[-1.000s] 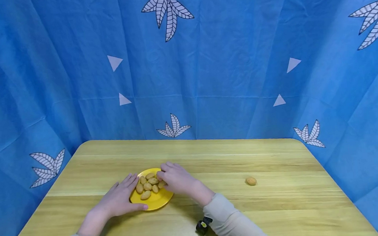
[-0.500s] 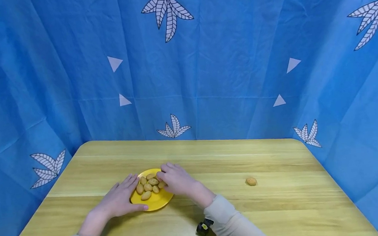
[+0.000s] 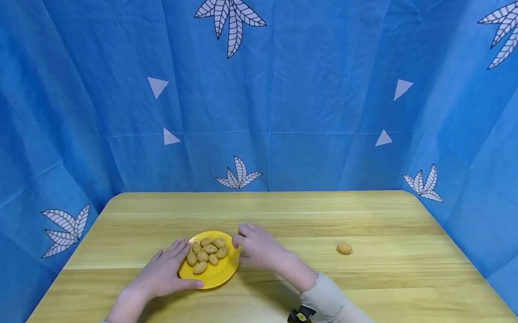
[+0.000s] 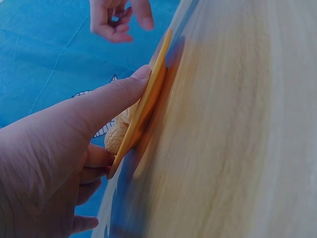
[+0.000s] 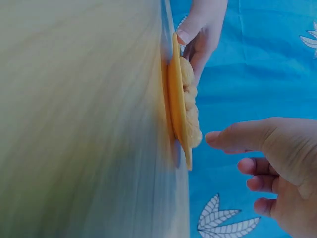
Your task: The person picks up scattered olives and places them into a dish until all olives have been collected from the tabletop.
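A yellow plate (image 3: pixel 216 277) lies on the table, bearing several tan, wrinkled walnuts (image 3: pixel 202 256) in their shells. My left hand (image 3: pixel 167 273) spans the plate's left side, thumb on the near rim and extended fingers at the far left rim. In the left wrist view the left thumb (image 4: pixel 119 94) rests on the rim. Just off the plate's right edge is my right hand (image 3: pixel 260 247); the right wrist view shows its fingers relaxed and apart from the nuts, holding nothing. The left fingertips are partly hidden behind the plate in the left wrist view.
One more walnut (image 3: pixel 344 248) lies alone on the wooden table (image 3: pixel 300 293), well to the right of the plate. A blue patterned curtain (image 3: pixel 316 73) surrounds the table's back and sides.
My right hand has drawn back to the right from the plate, uncovering walnuts at its right side that were hidden beneath the fingers. The left hand and plate have stayed put.
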A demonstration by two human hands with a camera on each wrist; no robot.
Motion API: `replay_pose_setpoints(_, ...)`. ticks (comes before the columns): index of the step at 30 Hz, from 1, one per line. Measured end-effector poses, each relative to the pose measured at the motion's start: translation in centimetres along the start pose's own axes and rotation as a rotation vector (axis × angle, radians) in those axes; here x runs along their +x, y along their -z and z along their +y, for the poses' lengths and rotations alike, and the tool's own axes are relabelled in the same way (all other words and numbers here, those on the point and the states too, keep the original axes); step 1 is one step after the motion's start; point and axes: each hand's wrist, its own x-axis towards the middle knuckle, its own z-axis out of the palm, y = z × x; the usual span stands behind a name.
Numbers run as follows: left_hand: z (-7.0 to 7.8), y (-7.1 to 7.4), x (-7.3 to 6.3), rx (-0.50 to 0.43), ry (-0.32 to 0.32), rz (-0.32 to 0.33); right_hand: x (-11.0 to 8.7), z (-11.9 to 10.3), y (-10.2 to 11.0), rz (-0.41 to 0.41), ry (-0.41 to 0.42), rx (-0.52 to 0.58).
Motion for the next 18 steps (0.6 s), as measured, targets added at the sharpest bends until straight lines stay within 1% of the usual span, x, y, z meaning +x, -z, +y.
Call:
replay_pose_setpoints(4,0.0,-0.1,0.0,0.007,0.003,-0.005,-1.4,0.8,0.1,0.054,0.004,0.032)
replay_pose_setpoints(7,-0.1,-0.2,0.0,0.012,0.006,-0.008,-2.4,1.4,0.5,0.071,-0.012,0.068)
replay_pose_setpoints(10,-0.1,-0.3,0.0,0.011,0.004,-0.007,-3.6,2.1,0.9,0.067,-0.043,0.103)
replay_pose_setpoints(13,-0.1,-0.3,-0.1,0.008,0.002,-0.006,-4.9,2.8,1.4,0.081,-0.066,0.105)
replay_pose_setpoints(18,-0.1,-0.1,-0.1,0.008,-0.001,0.005,-7.0,4.4,1.8,0.134,-0.091,0.078)
